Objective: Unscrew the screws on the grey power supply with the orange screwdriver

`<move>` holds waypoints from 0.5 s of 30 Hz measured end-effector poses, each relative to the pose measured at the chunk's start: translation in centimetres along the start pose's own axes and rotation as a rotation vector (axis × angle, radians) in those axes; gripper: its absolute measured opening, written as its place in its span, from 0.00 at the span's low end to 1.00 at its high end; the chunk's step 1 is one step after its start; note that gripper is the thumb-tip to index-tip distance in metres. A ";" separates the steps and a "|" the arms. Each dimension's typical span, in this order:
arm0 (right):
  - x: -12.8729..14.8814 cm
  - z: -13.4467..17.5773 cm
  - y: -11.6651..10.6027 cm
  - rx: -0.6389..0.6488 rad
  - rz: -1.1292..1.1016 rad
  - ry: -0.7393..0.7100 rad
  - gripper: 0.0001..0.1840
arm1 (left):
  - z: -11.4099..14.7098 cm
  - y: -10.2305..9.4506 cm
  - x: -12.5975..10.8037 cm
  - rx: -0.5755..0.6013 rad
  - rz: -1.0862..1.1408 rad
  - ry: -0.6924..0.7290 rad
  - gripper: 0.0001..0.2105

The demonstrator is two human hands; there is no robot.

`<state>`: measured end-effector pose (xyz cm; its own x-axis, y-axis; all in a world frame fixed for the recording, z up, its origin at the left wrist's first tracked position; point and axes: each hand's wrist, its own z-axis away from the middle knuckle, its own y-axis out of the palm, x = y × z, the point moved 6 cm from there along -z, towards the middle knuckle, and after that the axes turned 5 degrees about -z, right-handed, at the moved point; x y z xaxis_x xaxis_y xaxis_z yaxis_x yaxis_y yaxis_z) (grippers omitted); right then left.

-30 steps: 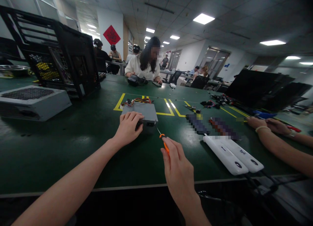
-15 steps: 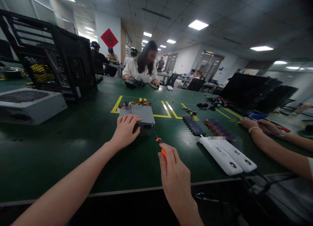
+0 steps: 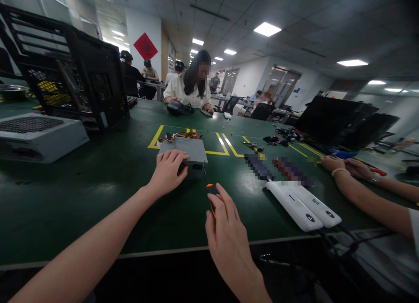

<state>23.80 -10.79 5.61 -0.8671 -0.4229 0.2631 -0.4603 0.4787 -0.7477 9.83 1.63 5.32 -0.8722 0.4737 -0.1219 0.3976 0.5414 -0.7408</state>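
A small grey metal power supply unit point(image 3: 193, 150) lies on the green table, with a bundle of coloured wires point(image 3: 188, 135) at its far side. My left hand point(image 3: 167, 174) grips its near left corner, fingers on top and thumb at the front. In my right hand point(image 3: 227, 228) is a screwdriver point(image 3: 210, 189) with an orange and black handle, held with loosely curled fingers. Its thin shaft points at the unit's front right corner; whether the tip sits in a screw is too small to tell.
At left stand a black computer case point(image 3: 75, 76) and a larger power supply point(image 3: 46, 135). White power banks point(image 3: 294, 204) lie to the right, near a co-worker's hands point(image 3: 334, 163). Another person sits across the table point(image 3: 131, 215). Dark monitors point(image 3: 337, 124) stand at far right.
My right hand has shifted slightly left and its fingers have loosened and turned on the screwdriver handle, which now stands more upright in view. My left hand stays on the power supply unit.
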 end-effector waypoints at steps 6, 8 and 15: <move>0.2 -0.4 0.0 -0.018 0.028 -0.026 0.16 | 0.0 0.0 0.0 0.005 -0.001 -0.007 0.13; -0.6 -0.4 -0.3 -0.053 0.044 0.046 0.15 | 0.0 0.0 0.1 0.005 -0.003 -0.005 0.13; 0.2 0.0 0.2 0.012 -0.027 -0.004 0.17 | 0.0 0.1 0.1 -0.006 -0.022 0.000 0.13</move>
<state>23.52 -10.79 5.51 -0.8537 -0.4384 0.2812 -0.4813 0.4579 -0.7475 9.83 1.74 5.26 -0.8806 0.4621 -0.1054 0.3803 0.5560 -0.7391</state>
